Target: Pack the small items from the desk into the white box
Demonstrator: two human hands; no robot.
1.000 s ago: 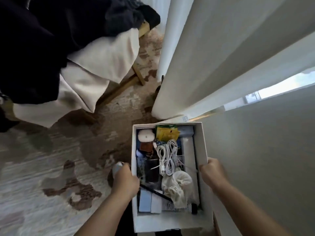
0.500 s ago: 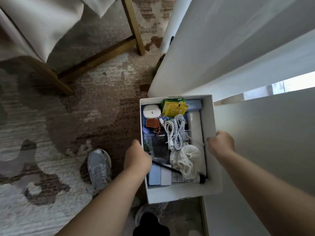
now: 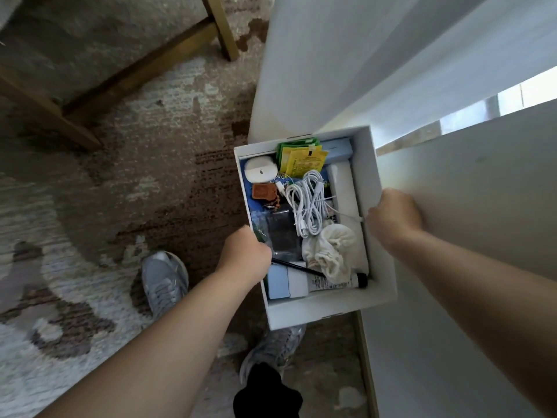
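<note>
A worn, patchy rug (image 3: 126, 182) in browns and greys covers the floor, with the brass-coloured legs of a chair (image 3: 90, 86) at the top left and white furniture panels (image 3: 346, 55) rising on the right. The person stands over it in grey sneakers (image 3: 164, 279), holding the white box (image 3: 382, 267) up in the air just beside the white surface (image 3: 467, 236) on the right. The left hand (image 3: 244, 254) is closed over the box's left wall, thumb side inward. The right hand (image 3: 391, 215) is curled around the right wall, fingers hidden beneath it. The box is full: a round white case (image 3: 260, 171) in the far left corner, yellow and green sachets (image 3: 301, 159) next to it, a coiled white cable (image 3: 307, 203) in the middle, a small brown tag (image 3: 263, 193) to its left, a bunched cream cloth pouch (image 3: 330, 251) nearer the person, a black pen (image 3: 298, 267) lying slantwise, and a tube with a black cap (image 3: 337, 283) along the near wall.
</note>
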